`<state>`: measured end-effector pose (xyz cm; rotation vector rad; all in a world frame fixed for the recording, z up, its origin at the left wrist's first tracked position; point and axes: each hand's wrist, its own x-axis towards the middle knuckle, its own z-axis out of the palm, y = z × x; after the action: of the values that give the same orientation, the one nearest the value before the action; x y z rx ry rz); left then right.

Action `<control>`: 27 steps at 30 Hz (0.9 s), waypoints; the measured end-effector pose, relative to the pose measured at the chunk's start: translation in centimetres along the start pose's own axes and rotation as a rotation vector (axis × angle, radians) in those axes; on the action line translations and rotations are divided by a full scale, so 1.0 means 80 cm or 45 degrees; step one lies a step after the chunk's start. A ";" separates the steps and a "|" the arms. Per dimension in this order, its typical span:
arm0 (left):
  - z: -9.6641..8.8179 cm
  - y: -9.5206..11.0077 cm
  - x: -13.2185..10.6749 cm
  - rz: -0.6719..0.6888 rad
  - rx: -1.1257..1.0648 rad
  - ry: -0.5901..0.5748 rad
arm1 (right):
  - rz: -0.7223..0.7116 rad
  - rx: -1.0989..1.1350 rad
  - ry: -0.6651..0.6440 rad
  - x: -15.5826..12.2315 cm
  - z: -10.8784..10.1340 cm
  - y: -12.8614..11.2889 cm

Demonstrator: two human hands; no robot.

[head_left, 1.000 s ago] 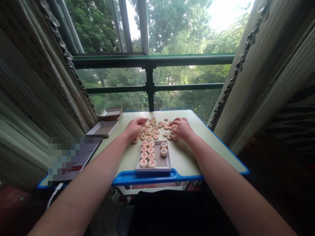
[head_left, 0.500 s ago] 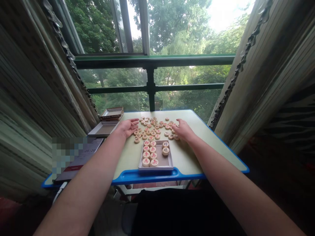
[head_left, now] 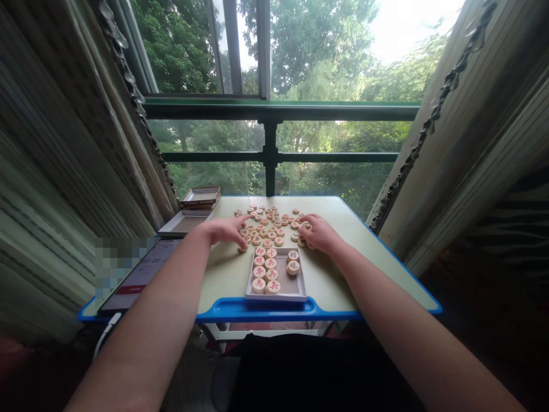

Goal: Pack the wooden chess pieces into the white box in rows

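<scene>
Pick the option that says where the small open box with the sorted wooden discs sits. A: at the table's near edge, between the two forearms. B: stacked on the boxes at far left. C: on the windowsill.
A: the box lies by the table blue near rim, between both forearms.

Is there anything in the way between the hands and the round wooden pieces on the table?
Nothing visible is. The left hand and the right hand both rest right at the edges of the loose pieces, fingers touching some. The tray of sorted pieces sits nearer the person, clear of both hands.
</scene>
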<state>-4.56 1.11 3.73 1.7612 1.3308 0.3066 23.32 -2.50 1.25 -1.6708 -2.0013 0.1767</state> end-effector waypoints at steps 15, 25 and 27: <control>-0.011 0.005 -0.009 0.042 0.451 -0.079 | -0.216 0.092 0.246 0.005 -0.015 0.009; -0.001 0.010 -0.004 0.006 0.553 -0.141 | -0.317 0.206 0.158 -0.002 -0.013 -0.006; 0.000 0.009 -0.002 -0.022 0.568 -0.068 | -0.318 0.210 0.162 -0.002 -0.012 -0.006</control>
<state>-4.19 0.95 4.32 2.1037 1.4532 -0.0552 23.39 -2.96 2.21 -1.2868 -2.0189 0.1377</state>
